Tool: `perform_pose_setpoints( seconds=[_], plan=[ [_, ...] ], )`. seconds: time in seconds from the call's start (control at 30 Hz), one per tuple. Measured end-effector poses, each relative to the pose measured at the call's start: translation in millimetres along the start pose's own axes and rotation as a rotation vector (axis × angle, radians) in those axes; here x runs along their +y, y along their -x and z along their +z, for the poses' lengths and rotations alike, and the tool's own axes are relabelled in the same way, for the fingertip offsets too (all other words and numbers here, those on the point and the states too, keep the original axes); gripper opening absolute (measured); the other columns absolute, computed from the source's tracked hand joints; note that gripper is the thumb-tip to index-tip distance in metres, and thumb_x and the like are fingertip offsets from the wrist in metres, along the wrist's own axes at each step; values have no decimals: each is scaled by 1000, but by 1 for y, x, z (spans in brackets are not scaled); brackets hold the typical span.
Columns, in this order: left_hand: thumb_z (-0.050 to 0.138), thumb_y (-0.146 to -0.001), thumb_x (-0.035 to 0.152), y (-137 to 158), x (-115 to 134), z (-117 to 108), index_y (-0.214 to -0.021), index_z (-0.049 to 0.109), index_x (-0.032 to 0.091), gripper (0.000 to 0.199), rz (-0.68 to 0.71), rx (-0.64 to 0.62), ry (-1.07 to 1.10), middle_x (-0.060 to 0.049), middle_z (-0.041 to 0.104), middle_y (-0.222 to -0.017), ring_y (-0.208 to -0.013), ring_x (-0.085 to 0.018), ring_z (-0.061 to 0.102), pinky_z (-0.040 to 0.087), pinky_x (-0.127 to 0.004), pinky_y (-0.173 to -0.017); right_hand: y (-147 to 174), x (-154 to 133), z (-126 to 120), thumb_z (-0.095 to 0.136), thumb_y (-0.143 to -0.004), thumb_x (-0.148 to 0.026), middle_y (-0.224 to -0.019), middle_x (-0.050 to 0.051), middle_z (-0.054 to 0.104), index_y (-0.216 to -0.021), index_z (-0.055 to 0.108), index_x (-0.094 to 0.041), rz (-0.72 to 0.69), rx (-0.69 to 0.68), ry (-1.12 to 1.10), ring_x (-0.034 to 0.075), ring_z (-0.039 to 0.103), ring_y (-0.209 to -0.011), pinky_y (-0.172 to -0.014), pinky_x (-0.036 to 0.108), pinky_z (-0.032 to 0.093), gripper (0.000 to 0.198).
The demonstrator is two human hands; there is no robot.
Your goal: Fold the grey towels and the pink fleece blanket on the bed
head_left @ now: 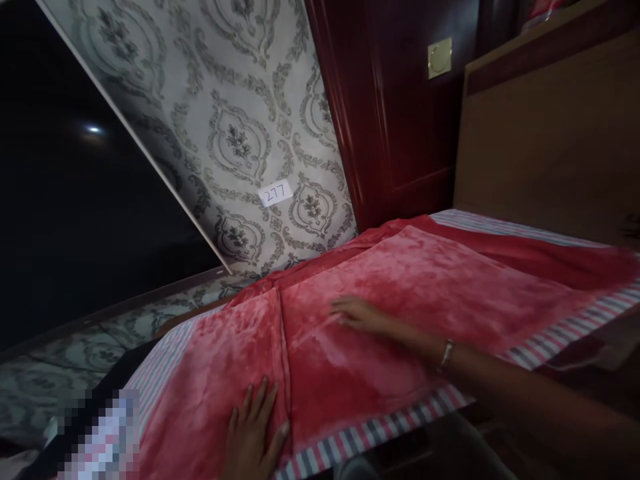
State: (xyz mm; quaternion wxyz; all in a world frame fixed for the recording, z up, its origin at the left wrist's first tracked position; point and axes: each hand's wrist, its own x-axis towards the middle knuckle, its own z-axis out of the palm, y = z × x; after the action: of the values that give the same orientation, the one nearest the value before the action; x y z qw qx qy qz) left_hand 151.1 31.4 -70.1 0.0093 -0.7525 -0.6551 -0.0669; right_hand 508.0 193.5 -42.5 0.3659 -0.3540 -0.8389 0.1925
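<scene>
A red plush garment or blanket (430, 280), with a folded-over edge running across its left part, lies spread on a striped cloth (350, 440). Flat on the folded part near the front edge rests my left hand (253, 427), fingers spread. My right hand (360, 315) lies on the middle of the red fabric, palm down with fingers stretched out, a little blurred. A bracelet (447, 355) circles the right wrist. Neither hand grips anything. The exact kind of the red piece cannot be made out.
A large dark screen (90, 200) stands at the left before patterned wallpaper (240, 140). On the wall is a paper label (275, 193) reading 277. Behind the cloth rise a dark red wooden panel (400, 120) with a gold switch plate (440, 58) and a brown cardboard box (545, 140).
</scene>
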Motion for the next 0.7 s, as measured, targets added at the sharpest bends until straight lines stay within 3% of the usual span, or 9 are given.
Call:
perform_pose_setpoints(
  seconds=[0.07, 0.17, 0.33, 0.5, 0.6, 0.7],
  plan=[
    [48, -94, 51, -9, 2, -22, -142, 62, 24, 57, 21, -73, 114, -7, 54, -152, -144, -32, 46, 41, -53, -117, 15, 38, -39, 57, -91, -19, -131, 11, 67, -116, 75, -25, 177, 104, 189, 20, 61, -125, -110, 32, 44, 33],
    [41, -97, 54, -36, 19, -57, -131, 71, 20, 57, 3, -42, 271, -8, 69, -135, -128, -30, 63, 47, -45, -114, 42, 92, -97, 53, -89, -17, -131, 7, 67, -120, 73, -25, 413, 275, 425, 20, 61, -125, -110, 32, 45, 38],
    [43, -96, 49, -131, 67, -82, -139, 63, 17, 57, 148, -12, 340, -8, 64, -142, -134, -25, 59, 41, -40, -118, 82, 139, -163, 42, -90, -16, -134, 17, 64, -128, 67, -10, 653, 430, 561, 28, 59, -127, -115, 43, 42, 45],
    [44, -98, 38, -226, 95, -62, -154, 44, 11, 62, 30, -131, 111, -13, 39, -162, -152, -21, 34, 26, -35, -125, 88, 155, -185, 42, -94, -23, -137, 21, 61, -135, 61, -4, 786, 407, 593, 30, 59, -127, -114, 42, 42, 48],
    [40, -102, 38, -248, 99, -35, -158, 37, 14, 61, -40, -134, -39, -14, 31, -166, -155, -26, 26, 21, -46, -126, 77, 168, -193, 45, -96, -26, -139, 20, 60, -142, 56, -7, 854, 372, 589, 30, 59, -128, -109, 39, 47, 51],
    [35, -104, 38, -252, 97, -6, -160, 33, 17, 60, -82, -99, -127, -13, 27, -168, -156, -30, 22, 21, -55, -125, 62, 187, -201, 48, -96, -30, -132, 19, 64, -141, 58, -13, 953, 327, 584, 33, 62, -122, -98, 43, 53, 49]
  ],
)
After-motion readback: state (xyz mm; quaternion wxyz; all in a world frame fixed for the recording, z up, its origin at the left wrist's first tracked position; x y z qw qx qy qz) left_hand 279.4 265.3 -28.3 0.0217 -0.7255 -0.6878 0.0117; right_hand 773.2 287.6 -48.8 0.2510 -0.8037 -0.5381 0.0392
